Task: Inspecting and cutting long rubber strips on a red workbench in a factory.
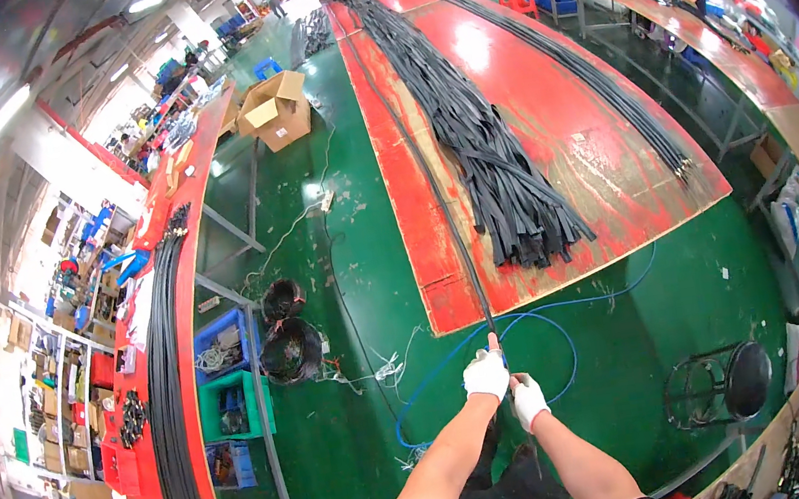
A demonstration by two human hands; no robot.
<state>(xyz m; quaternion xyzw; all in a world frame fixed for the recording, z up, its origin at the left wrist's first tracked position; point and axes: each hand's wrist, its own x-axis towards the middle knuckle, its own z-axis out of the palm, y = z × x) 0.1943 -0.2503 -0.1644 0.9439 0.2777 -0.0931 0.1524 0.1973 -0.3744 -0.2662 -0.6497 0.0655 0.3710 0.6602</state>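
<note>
My left hand (486,375), in a white glove, is closed round the near end of a long black tube (431,185). That tube runs back along the left side of the red table (564,268) toward its far end. Just right of it and nearer to me, my right hand (529,401), also gloved, is closed with its fingers turned inward; what it grips is too small to make out. A blue hose (573,343) loops round behind both hands, over the green floor. A thick bundle of flat black sleeves (482,148) lies along the middle of the table.
More black tubes (600,87) lie along the table's right side. A red bench (200,306) on my left carries another black bundle (170,381), with blue and green crates (237,407) beneath. A round black stool (748,380) stands at right. Several people work farther off.
</note>
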